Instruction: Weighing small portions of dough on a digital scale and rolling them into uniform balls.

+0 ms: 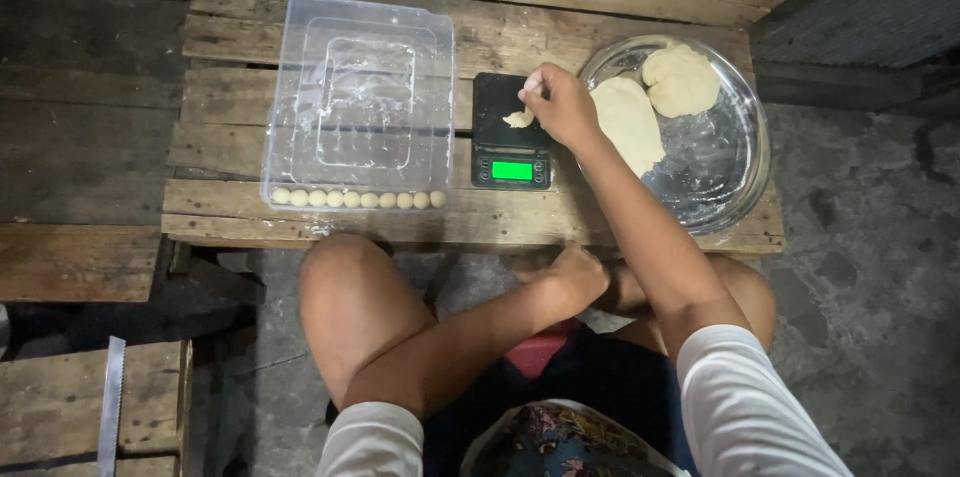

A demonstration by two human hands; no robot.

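Observation:
My right hand (558,102) reaches over a small black scale (510,132) with a lit green display and pinches a small piece of pale dough (519,119) on its platform. My left hand (578,272) rests closed near my knee, below the wooden pallet table's (470,217) front edge, with nothing visible in it. To the right, a round metal tray (725,172) carries two large lumps of dough (680,79). To the left, a clear plastic container (360,102) has a row of several small dough balls (355,199) along its near wall.
The pallet table has gaps between its planks. More wooden boards lie at left (70,262) and lower left. Rough concrete floor (860,317) spreads to the right. My bare knees sit just under the table's front edge.

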